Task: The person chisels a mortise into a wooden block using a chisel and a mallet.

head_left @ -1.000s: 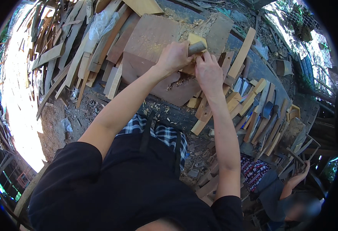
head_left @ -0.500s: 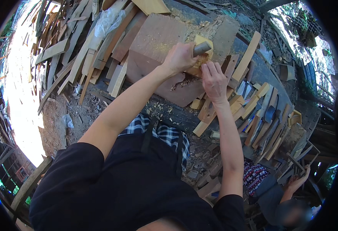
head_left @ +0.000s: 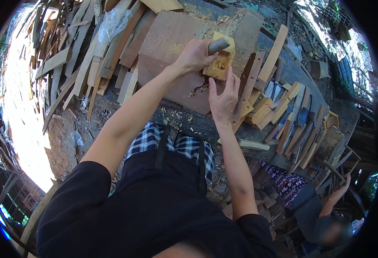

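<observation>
My left hand (head_left: 196, 55) is wrapped around a grey cylindrical piece (head_left: 219, 44), held over the top of a yellow wooden block (head_left: 217, 71) with a rough carved hollow. My right hand (head_left: 224, 95) grips the near and right sides of the block with thumb and fingertips. The block rests on a brown wooden board (head_left: 167, 34) scattered with shavings.
A heap of wood strips (head_left: 58, 60) with a crumpled plastic bag (head_left: 113, 23) lies left. Loose slats (head_left: 273, 51) and hand tools (head_left: 303, 118) lie right on a dark bench (head_left: 180, 120). Another person (head_left: 311, 215) is at lower right, a hand (head_left: 339, 191) by a metal frame.
The grey piece has lifted slightly, showing more of the block's hollow. My right hand has shifted down and left to the block's near side, its fingers now more extended.
</observation>
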Demonstrator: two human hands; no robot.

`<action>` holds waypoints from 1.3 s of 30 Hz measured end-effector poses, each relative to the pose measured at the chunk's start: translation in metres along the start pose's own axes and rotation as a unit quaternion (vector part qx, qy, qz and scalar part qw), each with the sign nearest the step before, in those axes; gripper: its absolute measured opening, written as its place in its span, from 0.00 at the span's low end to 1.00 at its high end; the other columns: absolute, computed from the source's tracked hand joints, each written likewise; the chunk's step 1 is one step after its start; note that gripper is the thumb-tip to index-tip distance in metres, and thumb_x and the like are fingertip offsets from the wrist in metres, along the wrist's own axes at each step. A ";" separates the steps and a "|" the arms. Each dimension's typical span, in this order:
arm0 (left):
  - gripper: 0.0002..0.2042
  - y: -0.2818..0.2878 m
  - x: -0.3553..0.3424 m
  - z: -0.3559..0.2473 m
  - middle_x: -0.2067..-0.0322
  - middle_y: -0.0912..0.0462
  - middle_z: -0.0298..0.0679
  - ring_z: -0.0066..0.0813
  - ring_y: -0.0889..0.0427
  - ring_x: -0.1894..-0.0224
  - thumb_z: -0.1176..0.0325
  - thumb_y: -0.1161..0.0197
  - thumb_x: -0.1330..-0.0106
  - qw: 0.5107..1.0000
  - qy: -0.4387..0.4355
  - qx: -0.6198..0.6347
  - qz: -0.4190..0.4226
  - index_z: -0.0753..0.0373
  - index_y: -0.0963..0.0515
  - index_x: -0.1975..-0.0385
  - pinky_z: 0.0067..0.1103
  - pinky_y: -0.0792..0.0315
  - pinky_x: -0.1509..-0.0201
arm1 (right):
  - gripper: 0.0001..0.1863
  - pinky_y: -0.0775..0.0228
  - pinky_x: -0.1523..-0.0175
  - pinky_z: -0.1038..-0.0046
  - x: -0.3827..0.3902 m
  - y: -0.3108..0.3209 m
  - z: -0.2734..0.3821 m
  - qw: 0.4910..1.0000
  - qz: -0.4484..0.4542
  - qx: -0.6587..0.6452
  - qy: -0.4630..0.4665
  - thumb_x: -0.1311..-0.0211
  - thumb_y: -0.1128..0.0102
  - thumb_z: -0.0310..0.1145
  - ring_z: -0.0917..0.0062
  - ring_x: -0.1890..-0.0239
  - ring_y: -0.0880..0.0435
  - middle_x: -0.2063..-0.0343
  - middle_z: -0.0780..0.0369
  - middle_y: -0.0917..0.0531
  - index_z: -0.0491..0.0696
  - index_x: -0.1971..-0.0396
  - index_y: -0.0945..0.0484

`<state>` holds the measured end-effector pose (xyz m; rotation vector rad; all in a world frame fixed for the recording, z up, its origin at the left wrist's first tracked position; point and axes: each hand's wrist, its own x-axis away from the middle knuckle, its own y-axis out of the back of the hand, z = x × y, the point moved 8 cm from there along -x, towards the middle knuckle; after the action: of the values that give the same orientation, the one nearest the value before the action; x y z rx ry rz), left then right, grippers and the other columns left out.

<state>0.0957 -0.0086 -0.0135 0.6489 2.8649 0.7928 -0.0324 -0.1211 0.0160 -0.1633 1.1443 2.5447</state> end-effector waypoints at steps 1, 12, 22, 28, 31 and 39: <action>0.15 0.001 0.000 0.000 0.72 0.18 0.53 0.54 0.19 0.67 0.61 0.35 0.38 1.000 -0.005 0.013 -0.014 0.65 0.20 0.59 0.35 0.25 0.63 | 0.34 0.30 0.44 0.62 0.000 -0.001 0.001 1.000 0.002 0.001 0.001 0.41 0.33 0.35 0.57 0.47 0.25 0.51 0.51 0.25 0.41 0.37 0.34; 0.18 0.075 -0.009 -0.045 0.77 0.19 0.41 0.30 0.18 0.73 0.55 0.35 0.34 0.995 0.028 0.005 -0.098 0.65 0.21 0.56 0.30 0.25 0.66 | 0.27 0.36 0.39 0.59 0.021 0.055 -0.082 0.982 -0.030 0.080 -0.171 0.34 0.43 0.34 0.56 0.42 0.29 0.45 0.51 0.29 0.42 0.37 0.35; 0.16 0.037 -0.074 -0.115 0.77 0.30 0.34 0.19 0.28 0.82 0.55 0.44 0.27 0.938 -0.052 0.328 -0.100 0.63 0.34 0.57 0.21 0.21 0.76 | 0.33 0.38 0.36 0.57 0.055 0.032 -0.123 0.969 0.034 0.160 -0.186 0.41 0.36 0.35 0.51 0.38 0.34 0.41 0.51 0.35 0.44 0.37 0.37; 0.18 0.040 -0.088 -0.098 0.78 0.30 0.33 0.20 0.29 0.85 0.52 0.41 0.29 0.952 -0.056 0.207 -0.216 0.63 0.33 0.60 0.20 0.32 0.83 | 0.33 0.37 0.36 0.58 0.052 0.036 -0.121 0.973 0.011 0.129 -0.189 0.44 0.33 0.30 0.53 0.38 0.34 0.43 0.51 0.35 0.45 0.38 0.37; 0.18 0.042 -0.098 -0.086 0.79 0.31 0.32 0.19 0.30 0.83 0.52 0.42 0.28 0.945 -0.059 0.230 -0.225 0.62 0.33 0.62 0.19 0.34 0.82 | 0.33 0.37 0.36 0.59 0.051 0.036 -0.123 0.973 0.011 0.125 -0.192 0.44 0.33 0.29 0.53 0.38 0.34 0.43 0.52 0.36 0.45 0.39 0.38; 0.18 0.038 -0.103 -0.067 0.80 0.33 0.31 0.19 0.32 0.84 0.51 0.44 0.27 0.912 -0.033 0.319 -0.255 0.62 0.35 0.59 0.19 0.35 0.83 | 0.34 0.34 0.37 0.60 0.049 0.034 -0.127 0.973 0.017 0.093 -0.210 0.45 0.33 0.26 0.54 0.39 0.33 0.43 0.52 0.37 0.46 0.39 0.38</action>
<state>0.1896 -0.0547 0.0613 -0.0629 2.9818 -0.2479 -0.0949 -0.2233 -0.0566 0.4239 1.2030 2.3241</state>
